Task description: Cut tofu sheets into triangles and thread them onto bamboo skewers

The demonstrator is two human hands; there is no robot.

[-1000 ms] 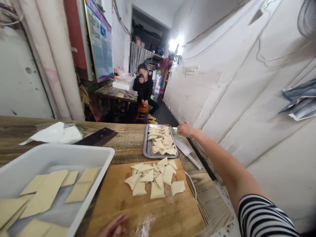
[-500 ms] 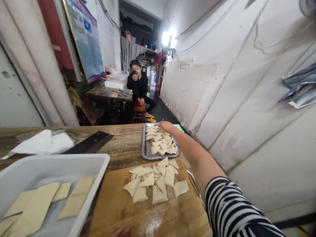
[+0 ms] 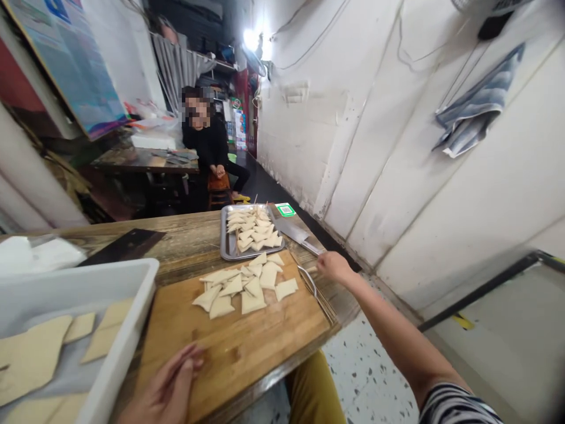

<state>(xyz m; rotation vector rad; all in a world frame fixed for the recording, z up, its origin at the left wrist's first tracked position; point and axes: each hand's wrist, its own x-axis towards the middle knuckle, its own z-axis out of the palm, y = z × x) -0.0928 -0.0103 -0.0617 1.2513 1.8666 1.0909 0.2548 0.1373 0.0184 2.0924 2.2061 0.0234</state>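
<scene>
My right hand [image 3: 336, 267] is closed at the rear end of a cleaver [image 3: 295, 231] lying beside the tray. Its curled fingers hide whether it grips the handle or something else. Below it, thin wooden skewers [image 3: 325, 309] lie along the right edge of the cutting board [image 3: 273, 335]. My left hand [image 3: 170, 383] hovers over the board's near left part, loosely curled with thumb apart, nothing visible in it. Pale, flat tofu-like pieces [image 3: 253, 287], many triangular, are heaped on the board. Behind them, a metal tray [image 3: 226, 250] carries rows of folded pieces [image 3: 258, 232] on skewers.
A white plastic tub [image 3: 148, 280] with pale sheets [image 3: 33, 356] stands at left. Behind it are a dark flat blade-like piece [image 3: 123, 246] and white plastic [image 3: 39, 253]. A green code card [image 3: 285, 209] lies at the table's far corner. A person [image 3: 212, 141] sits beyond the table.
My right hand has left the skewered pieces on the tray and come back toward me, to the cleaver's handle end. My left hand has risen into view. The camera has turned right.
</scene>
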